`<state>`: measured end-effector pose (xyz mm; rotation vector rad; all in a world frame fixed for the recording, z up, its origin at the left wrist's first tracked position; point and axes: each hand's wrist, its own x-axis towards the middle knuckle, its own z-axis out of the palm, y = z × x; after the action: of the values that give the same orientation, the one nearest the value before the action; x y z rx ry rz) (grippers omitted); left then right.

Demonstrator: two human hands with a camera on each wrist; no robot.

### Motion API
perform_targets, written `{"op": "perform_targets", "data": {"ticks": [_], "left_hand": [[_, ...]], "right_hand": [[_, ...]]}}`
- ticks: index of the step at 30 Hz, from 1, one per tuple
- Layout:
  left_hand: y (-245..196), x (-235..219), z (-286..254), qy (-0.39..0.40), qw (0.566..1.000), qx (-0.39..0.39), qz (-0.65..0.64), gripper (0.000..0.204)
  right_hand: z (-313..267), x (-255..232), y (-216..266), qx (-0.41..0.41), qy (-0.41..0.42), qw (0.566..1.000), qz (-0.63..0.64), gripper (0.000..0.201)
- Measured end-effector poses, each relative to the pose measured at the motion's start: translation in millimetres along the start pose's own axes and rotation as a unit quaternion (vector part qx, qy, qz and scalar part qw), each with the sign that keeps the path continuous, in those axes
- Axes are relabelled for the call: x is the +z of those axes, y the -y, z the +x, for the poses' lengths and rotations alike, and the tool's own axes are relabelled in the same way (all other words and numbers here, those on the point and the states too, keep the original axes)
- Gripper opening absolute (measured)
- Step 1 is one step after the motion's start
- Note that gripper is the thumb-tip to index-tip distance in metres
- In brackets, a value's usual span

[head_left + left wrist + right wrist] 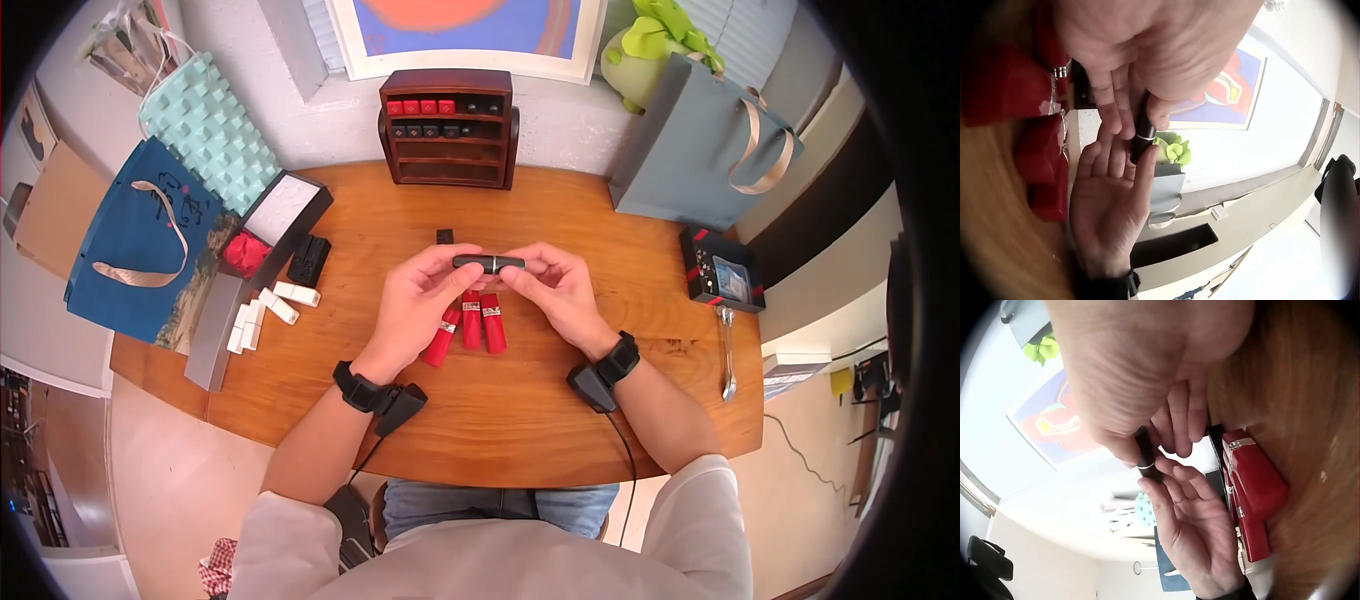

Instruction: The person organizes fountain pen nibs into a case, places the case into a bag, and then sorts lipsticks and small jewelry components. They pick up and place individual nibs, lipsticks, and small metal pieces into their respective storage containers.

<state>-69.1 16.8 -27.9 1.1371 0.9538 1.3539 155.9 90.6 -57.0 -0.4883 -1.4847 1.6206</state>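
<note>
Held level over the table is a slim black lipstick tube (488, 264) with a silver band round its middle. My left hand (408, 302) pinches one end between thumb and fingers, and my right hand (562, 298) pinches the other end. In the left wrist view the tube (1142, 134) spans from one thumb to the other. Below the hands lie three red lipsticks (471, 322) with silver bands, side by side on the wood. A small black piece (445, 237) sits just beyond the left fingers.
A dark wooden rack (447, 160) at the back holds red and black lipsticks. Several white tubes (278, 306), black pieces (310, 262) and an opened grey box (217, 335) lie left. At right are a black box (708, 285), spoons (728, 350) and a grey bag (672, 150).
</note>
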Motion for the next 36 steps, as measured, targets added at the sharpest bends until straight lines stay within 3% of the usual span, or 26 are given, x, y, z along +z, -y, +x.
{"op": "perform_targets", "data": {"ticks": [13,21,23,27,28,29,30,31,32,33,35,36], "left_hand": [[5,-10,4,0.006,0.999,-0.018,-0.048,0.026],[-3,-6,0,0.017,1.000,-0.011,0.008,0.030],[-7,-3,-2,0.026,0.999,-0.002,0.023,0.030],[-2,1,-1,0.015,1.000,0.019,0.008,0.027],[-3,0,-2,0.015,1.000,0.020,0.007,0.027],[-4,0,-2,0.002,1.000,0.006,0.021,0.024],[-5,-1,-2,-0.011,0.999,-0.008,0.036,0.021],[-4,-3,-3,-0.012,0.999,-0.005,0.034,0.021],[-3,-4,-4,-0.017,0.999,-0.009,0.048,0.019],[-3,-5,-4,-0.024,0.998,-0.012,0.063,0.016],[-4,-4,-1,-0.055,0.996,0.009,0.071,0.018],[-5,-4,-1,-0.084,0.993,0.026,0.078,0.022]], "right_hand": [[-1,3,4,-0.008,0.027,0.999,0.020,0.020],[-2,3,4,-0.035,0.031,0.999,0.006,0.025],[-3,-4,2,0.018,0.015,1.000,-0.012,0.029],[-2,-3,4,0.037,0.019,0.998,-0.043,0.031],[1,8,10,-0.031,0.007,0.992,-0.122,0.031],[3,16,18,-0.099,-0.005,0.975,-0.198,0.031],[5,19,26,-0.100,-0.005,0.975,-0.200,0.031],[10,21,36,-0.188,0.028,0.922,-0.337,0.031],[14,25,44,-0.271,0.061,0.841,-0.464,0.031],[18,30,51,-0.273,0.063,0.840,-0.464,0.031],[25,39,62,-0.291,0.066,0.768,-0.566,0.031],[32,40,63,-0.294,0.066,0.768,-0.566,0.031]]}}
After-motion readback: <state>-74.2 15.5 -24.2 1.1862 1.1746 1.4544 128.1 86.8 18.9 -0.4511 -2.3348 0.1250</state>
